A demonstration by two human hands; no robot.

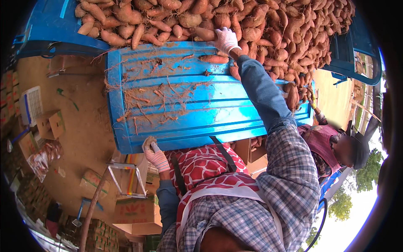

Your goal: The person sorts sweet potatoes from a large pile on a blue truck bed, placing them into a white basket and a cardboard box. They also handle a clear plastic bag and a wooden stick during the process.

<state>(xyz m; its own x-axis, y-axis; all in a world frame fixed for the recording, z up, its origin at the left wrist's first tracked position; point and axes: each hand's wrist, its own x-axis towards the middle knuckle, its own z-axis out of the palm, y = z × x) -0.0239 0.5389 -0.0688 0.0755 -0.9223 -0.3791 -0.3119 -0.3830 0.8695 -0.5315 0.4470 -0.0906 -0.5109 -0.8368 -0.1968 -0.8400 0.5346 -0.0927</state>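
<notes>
A large heap of sweet potatoes [189, 20] fills the bed of a blue truck and spills onto its lowered tailgate [195, 110]. At the near edge of the heap, my right hand [226, 41], in a striped knit glove, reaches across the tailgate and touches the roots. Its fingertips are partly hidden, so a grip cannot be told. One sweet potato [214, 59] lies on the metal just below that hand. My left hand [154, 154], also gloved, curls around the tailgate's lower left corner. Soil, thin rootlets and broken root ends [157, 97] are scattered over the ribbed metal.
A co-worker [327, 148] in a dark cap stands at the right, a gloved hand by the heap. A cardboard box [252, 151] is below the tailgate. On the left are a metal-framed stool [129, 179], cartons [50, 124] and a white crate [31, 104].
</notes>
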